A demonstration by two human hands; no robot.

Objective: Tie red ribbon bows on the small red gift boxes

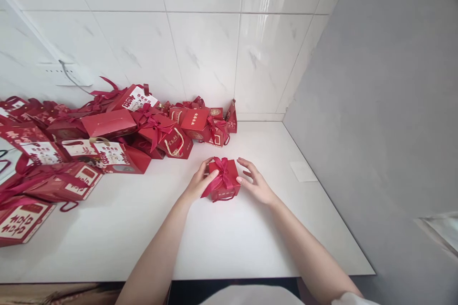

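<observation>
A small red gift box (226, 194) with a dark pink ribbon bow (223, 173) on its lid stands on the white tabletop. A red cord handle hangs at its front. My left hand (197, 184) holds the box by its left side, the thumb over the ribbon and the fingers curled behind. Beside the right side is my right hand (258, 185), its fingers spread and curved. Its thumb tip is at the box's edge; whether it touches I cannot tell.
Many red gift boxes (109, 124) with ribbons and cords lie piled on the left and back of the white table (229, 243). A white paper slip (303, 171) lies at the right. A tiled wall (203, 38) and a grey panel (386, 105) border the table.
</observation>
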